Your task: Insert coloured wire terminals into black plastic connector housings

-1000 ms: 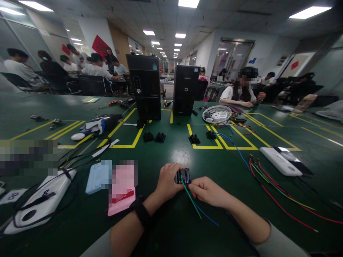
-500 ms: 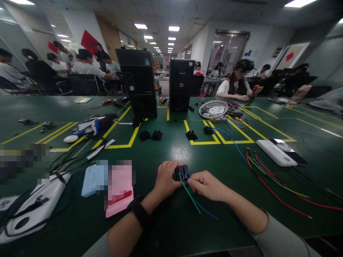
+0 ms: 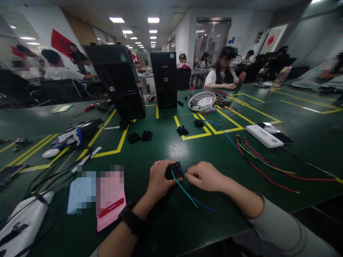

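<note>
My left hand (image 3: 158, 178), with a black band on its wrist, holds a small black block (image 3: 175, 169), which looks like a terminal block, low over the green table. From the block a green wire (image 3: 184, 189) runs toward me. A blue wire (image 3: 205, 207) trails beside it, and a short stretch of blue shows between the block and the fingertips of my right hand (image 3: 203, 176). Those fingers are closed in a pinch on the blue wire, just right of the block. My fingers cover part of the block.
Similar black blocks (image 3: 147, 135) lie farther back. Loose red, yellow and green wires (image 3: 261, 162) lie right, near a white power bank (image 3: 264, 136). Two black computer towers (image 3: 166, 80) and a white basket (image 3: 202, 101) stand behind. A pink case (image 3: 111, 214) lies left. A person (image 3: 222, 73) sits opposite.
The camera view has turned, so the table's things sit farther left and higher on the right. My right fingertips have drawn slightly away from the block, and more blue wire shows between them.
</note>
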